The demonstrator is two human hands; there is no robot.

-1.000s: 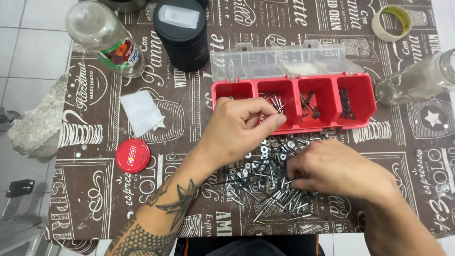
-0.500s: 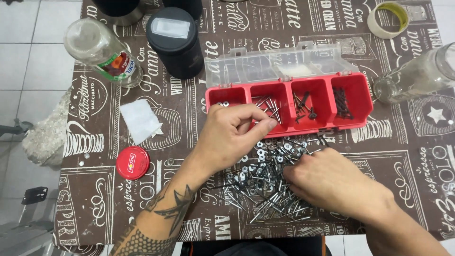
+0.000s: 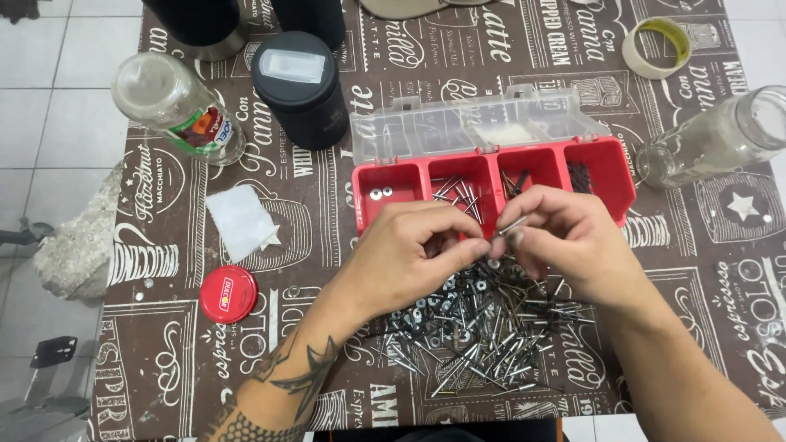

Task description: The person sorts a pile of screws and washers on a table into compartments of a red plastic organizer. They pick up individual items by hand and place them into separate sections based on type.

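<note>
Bright, even light is falling from overhead, and shadows are staying soft and short. Around the red compartment box point(image 3: 491, 184), everything is showing in crisp focus: its clear lid behind it is catching pale glare, and the glass bottle point(image 3: 711, 141) to its right is glinting along its side. In front of the box, the heap of metal fasteners point(image 3: 475, 327) is sparkling with small highlights. Far from the box, the edges are bending slightly.

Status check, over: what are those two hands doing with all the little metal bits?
Left hand and right hand meet, pinching one rivet together. Pile loose below them. Red tray open just behind. Nothing blocking.
</note>
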